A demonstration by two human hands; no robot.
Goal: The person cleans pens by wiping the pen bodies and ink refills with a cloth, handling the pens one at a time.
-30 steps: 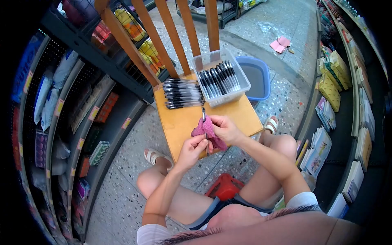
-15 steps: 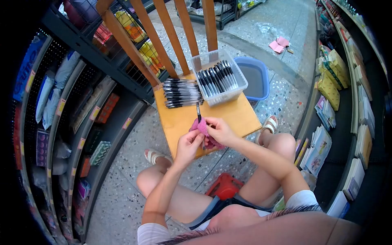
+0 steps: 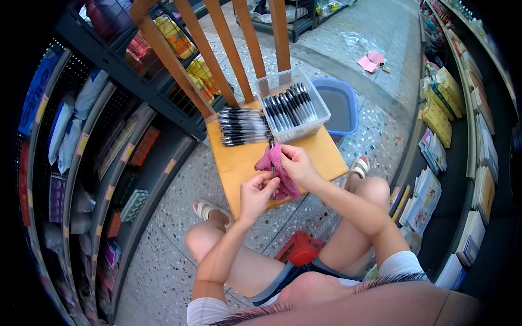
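Note:
My left hand [image 3: 256, 196] pinches the lower part of a pen [image 3: 273, 169] over the front of a wooden chair seat [image 3: 231, 168]. Around the pen's upper part, my right hand [image 3: 298, 167] grips a pink cloth [image 3: 288, 187], which hangs down beside it. Behind my hands, a pile of black-and-clear pens [image 3: 243, 126] lies on the seat's left side. A clear plastic box [image 3: 299, 130] holding several more pens stands at the seat's right rear.
A blue basin [image 3: 342, 108] sits on the floor right of the chair. Curved shelves with packets [image 3: 65, 144] rise at left, others with booklets [image 3: 423, 201] at right. Something red [image 3: 300, 247] is between my legs. Pink paper [image 3: 371, 61] lies on the floor.
The cloth and my right hand have moved up along the pen, and more cloth hangs down. My left hand still pinches the pen's lower part.

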